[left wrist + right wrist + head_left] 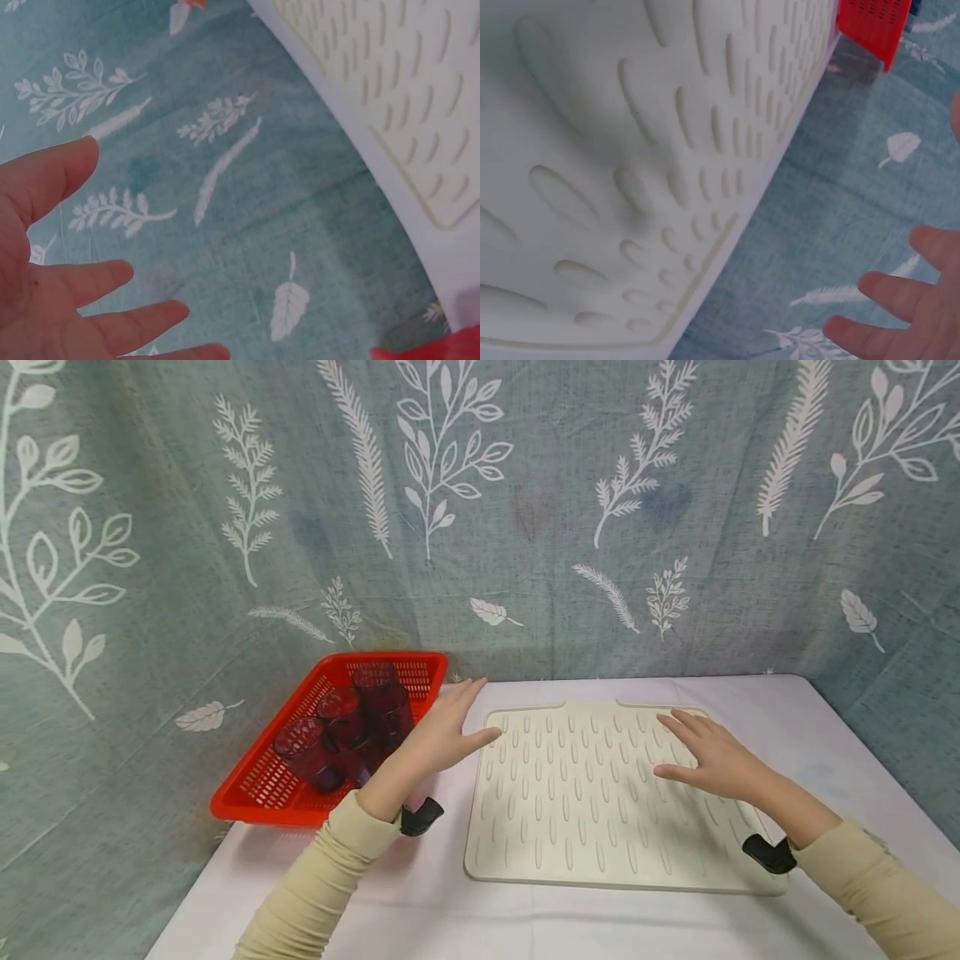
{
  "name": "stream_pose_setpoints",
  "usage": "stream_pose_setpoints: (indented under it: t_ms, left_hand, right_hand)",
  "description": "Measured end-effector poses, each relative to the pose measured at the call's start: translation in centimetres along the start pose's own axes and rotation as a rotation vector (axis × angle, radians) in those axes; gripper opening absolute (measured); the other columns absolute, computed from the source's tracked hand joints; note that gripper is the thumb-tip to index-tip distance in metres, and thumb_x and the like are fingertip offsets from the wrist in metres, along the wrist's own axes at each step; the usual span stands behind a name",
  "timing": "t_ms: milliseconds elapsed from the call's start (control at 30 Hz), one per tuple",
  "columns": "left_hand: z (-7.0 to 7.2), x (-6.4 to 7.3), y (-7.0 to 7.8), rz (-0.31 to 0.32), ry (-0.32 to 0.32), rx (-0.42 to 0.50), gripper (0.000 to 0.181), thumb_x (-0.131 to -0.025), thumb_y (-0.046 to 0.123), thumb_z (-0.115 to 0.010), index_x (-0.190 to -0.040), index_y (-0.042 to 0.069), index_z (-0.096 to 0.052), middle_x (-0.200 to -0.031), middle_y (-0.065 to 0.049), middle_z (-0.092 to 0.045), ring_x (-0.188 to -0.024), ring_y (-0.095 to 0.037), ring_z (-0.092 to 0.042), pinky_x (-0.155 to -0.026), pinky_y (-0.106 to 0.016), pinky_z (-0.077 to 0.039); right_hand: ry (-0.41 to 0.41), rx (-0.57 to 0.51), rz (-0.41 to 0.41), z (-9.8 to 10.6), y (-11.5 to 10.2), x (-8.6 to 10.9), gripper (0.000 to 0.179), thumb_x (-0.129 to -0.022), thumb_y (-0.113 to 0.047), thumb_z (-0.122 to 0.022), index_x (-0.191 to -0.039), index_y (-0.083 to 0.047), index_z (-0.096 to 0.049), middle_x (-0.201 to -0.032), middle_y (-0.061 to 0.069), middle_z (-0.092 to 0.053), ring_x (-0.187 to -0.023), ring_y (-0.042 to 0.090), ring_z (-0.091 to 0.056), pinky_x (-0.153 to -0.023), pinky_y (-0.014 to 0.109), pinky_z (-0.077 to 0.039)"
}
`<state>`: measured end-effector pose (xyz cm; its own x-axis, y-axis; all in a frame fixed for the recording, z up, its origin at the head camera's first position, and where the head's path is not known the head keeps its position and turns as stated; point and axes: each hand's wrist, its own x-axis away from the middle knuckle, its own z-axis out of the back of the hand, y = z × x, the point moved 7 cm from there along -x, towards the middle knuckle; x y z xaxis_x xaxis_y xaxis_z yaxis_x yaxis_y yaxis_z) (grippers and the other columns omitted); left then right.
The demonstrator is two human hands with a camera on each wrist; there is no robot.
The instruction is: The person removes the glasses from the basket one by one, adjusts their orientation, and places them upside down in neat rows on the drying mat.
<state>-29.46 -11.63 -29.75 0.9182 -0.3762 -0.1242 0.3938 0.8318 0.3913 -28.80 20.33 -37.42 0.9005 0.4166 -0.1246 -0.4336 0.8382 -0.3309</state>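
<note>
My left hand (444, 732) is raised between the red basket and the cream mat, fingers extended and thumb spread, holding nothing. In the left wrist view the same hand (67, 292) shows its fingers apart. Above the right part of the ridged cream drying mat (558, 785), my right hand (712, 756) is held with fingers straight and nothing in it. The red plastic basket (262, 810) stands at the left and holds several dark purple-tinted glasses (300, 743), lying tilted against one another. My left forearm partly covers the basket's right side.
A white cloth (465, 927) covers the table under the mat and basket. Behind and at both sides hangs a grey-green curtain (540, 585) with white leaf prints. Each wrist wears a small black camera strap (422, 817).
</note>
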Motion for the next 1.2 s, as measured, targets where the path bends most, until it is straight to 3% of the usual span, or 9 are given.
stream_pose_setpoints:
  t_ms: [400,867,1200]
  left_hand:
    - [2.5,0.5,-2.1,0.021,0.049,0.008,0.072,-0.086,0.035,-0.062,-0.142,0.006,-0.029,-0.145,-0.015,-0.030,-0.134,-0.032,-0.026,-0.107,-0.051,-0.025]
    - [4.6,1.0,-4.5,0.091,0.025,0.000,0.073,-0.088,0.033,-0.060,-0.144,0.006,-0.023,-0.147,-0.019,-0.025,-0.134,-0.036,-0.022,-0.105,-0.055,-0.025]
    - [6.1,1.5,-7.5,0.160,0.026,0.022,0.076,-0.088,0.038,-0.058,-0.145,0.005,-0.021,-0.147,-0.020,-0.023,-0.134,-0.037,-0.022,-0.105,-0.056,-0.023]
  right_hand:
    - [-0.001,-0.014,-0.013,-0.4,0.7,1.0,0.083,-0.082,-0.052,-0.059,-0.141,-0.002,-0.030,-0.142,0.029,-0.025,-0.125,0.053,-0.024,-0.094,0.068,-0.022]
    - [0.009,-0.013,-0.016,-0.9,0.7,1.8,0.080,-0.082,-0.048,-0.062,-0.140,-0.002,-0.032,-0.140,0.030,-0.028,-0.123,0.052,-0.028,-0.093,0.067,-0.025]
    - [0.007,-0.015,-0.035,-0.8,1.2,2.7,0.081,-0.082,-0.050,-0.060,-0.139,0.000,-0.032,-0.140,0.030,-0.028,-0.124,0.051,-0.027,-0.093,0.067,-0.025]
